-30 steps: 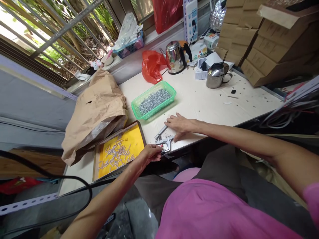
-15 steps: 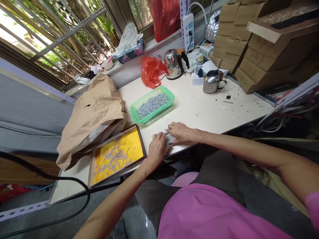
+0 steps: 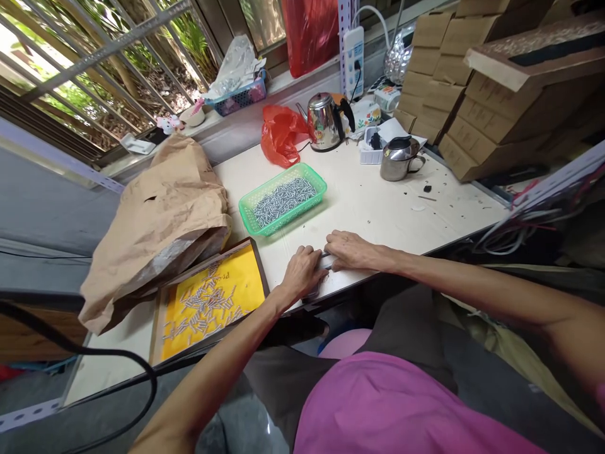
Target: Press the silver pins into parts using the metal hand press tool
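Left hand (image 3: 302, 272) moved onto the metal hand tool (image 3: 326, 260), fingers curled round it, right hand (image 3: 348, 250) half-curled at its right end, hold unclear.

Plain bright-pink fabric shirt (image 3: 406, 407), softly creased; dark grey-brown cloth trousers (image 3: 404, 334) just beyond shirt; left hand (image 3: 302, 273), right hand (image 3: 348, 251) both bare.

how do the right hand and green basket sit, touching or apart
Apart: the head view shows tabletop between the right hand and the green basket.
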Available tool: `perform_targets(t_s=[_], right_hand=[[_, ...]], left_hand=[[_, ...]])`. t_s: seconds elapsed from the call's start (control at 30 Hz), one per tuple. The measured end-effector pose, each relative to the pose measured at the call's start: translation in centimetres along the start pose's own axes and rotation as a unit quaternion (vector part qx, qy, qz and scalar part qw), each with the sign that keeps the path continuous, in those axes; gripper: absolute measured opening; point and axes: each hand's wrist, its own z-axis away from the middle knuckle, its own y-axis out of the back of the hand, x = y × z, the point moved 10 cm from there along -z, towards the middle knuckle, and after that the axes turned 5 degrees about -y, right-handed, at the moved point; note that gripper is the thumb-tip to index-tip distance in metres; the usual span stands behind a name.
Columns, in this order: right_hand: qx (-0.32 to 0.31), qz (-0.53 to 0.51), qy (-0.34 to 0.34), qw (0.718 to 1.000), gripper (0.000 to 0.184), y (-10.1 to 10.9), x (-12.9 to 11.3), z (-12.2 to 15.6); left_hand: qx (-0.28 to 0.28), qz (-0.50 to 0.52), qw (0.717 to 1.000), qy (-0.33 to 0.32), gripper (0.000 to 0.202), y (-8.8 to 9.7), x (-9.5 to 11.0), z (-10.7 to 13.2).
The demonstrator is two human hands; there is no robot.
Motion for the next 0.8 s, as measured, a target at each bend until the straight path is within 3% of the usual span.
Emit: perform_targets(t_s=[0.23, 0.43, 0.5, 0.6, 0.7, 0.8], right_hand=[[0.017, -0.025, -0.003, 1.0, 0.013, -1.1, 0.6, -0.8], [0.059, -0.029, 0.042, 0.997, 0.034, 0.1, 1.2, -0.6], [0.051, -0.048, 0.06, 0.996, 0.035, 0.4, 1.5, -0.8], [0.069, -0.05, 0.03, 0.996, 0.026, 0.8, 2.7, -1.7], [0.086, -0.019, 0.003, 0.996, 0.017, 0.9, 3.5, -3.2], [0.079, -0.003, -0.023, 0.997, 0.015, 1.0, 3.8, -4.9]], left_hand=[[0.011, 0.024, 0.999, 0.037, 0.017, 0.4, -0.5, -0.4], [0.045, 0.003, 0.996, 0.075, 0.032, 0.8, -0.4, 0.5], [0.086, 0.013, 0.993, 0.075, 0.035, 0.5, 0.5, 1.2], [0.134, 0.049, 0.989, 0.028, 0.038, -0.4, 3.3, 2.3], [0.135, 0.092, 0.987, 0.003, 0.039, -1.5, 5.4, 3.0], [0.135, 0.124, 0.983, 0.01, 0.037, -1.7, 5.9, 3.2]])
